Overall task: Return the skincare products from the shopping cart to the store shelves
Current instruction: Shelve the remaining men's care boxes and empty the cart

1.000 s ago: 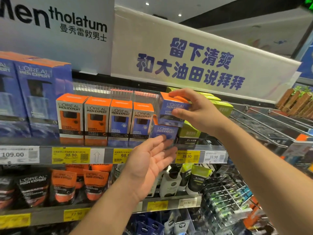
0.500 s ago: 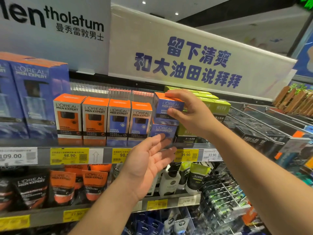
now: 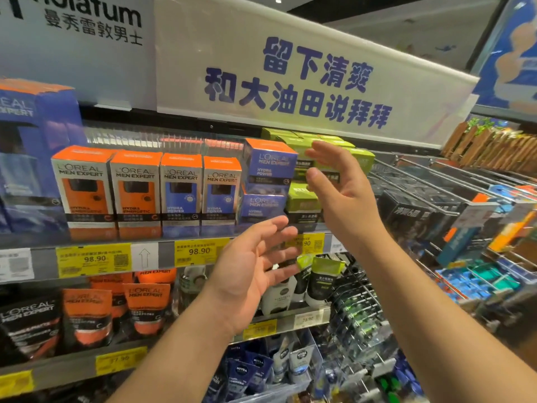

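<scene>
A blue L'Oreal Men Expert Hydra Power box with an orange top (image 3: 271, 162) sits stacked on a second, like box (image 3: 263, 206) on the top shelf (image 3: 162, 254). My right hand (image 3: 338, 186) hovers just right of the upper box, fingers spread and apart from it, holding nothing. My left hand (image 3: 255, 266) is held palm up below and in front of the stack, fingers relaxed and empty. Left of the stack stand upright orange (image 3: 84, 190) and blue (image 3: 181, 193) L'Oreal boxes in a row.
Green boxes (image 3: 305, 199) stand right of the stack, behind my right hand. Yellow price tags (image 3: 93, 258) line the shelf edge. Tubes and pouches fill the lower shelf (image 3: 87, 312). Wire hooks with hanging packs (image 3: 453, 216) jut out at the right.
My right hand has let go of the upper blue box, which now rests on the lower one, and has drawn back to the right. My left hand stays below, palm up.
</scene>
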The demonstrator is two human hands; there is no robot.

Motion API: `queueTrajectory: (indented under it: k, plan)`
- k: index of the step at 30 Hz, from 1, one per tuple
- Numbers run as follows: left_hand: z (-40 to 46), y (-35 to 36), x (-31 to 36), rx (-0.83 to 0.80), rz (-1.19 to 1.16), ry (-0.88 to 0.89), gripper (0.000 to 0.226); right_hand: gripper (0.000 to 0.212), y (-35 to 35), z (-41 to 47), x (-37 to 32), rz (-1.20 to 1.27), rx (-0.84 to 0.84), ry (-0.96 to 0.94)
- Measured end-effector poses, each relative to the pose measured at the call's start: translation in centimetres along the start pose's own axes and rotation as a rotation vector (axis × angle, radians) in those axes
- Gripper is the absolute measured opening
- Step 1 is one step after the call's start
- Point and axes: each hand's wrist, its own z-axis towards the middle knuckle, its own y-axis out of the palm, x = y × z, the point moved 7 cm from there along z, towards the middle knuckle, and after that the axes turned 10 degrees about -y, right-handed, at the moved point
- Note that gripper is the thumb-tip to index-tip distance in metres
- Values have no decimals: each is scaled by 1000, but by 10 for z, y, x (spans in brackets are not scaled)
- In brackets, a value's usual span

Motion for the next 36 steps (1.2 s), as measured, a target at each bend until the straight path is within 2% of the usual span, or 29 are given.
queueTrajectory:
  k: [8,15,18,20,23,28,32,36]
  plan:
    - [10,51,-69,-212,110,-186,55,24,-72,-105,-5,106,292,179]
    - [15,103,-158,-328,221,-415,52,40,-141,-217,7,29,446,460]
    - [11,128,-203,-380,270,-517,48,36,-170,-262,8,17,532,523]
    - [7,144,-235,-404,311,-581,37,32,-189,-295,8,10,600,572]
    - [-1,162,-280,-429,382,-669,32,28,-214,-348,7,-3,682,654]
    - [-20,185,-354,-441,511,-800,48,21,-250,-444,15,14,823,854]
    - [-27,189,-414,-401,597,-911,26,21,-272,-524,37,97,935,1024]
    - [-29,186,-468,-333,704,-976,21,20,-282,-607,69,153,1012,1209]
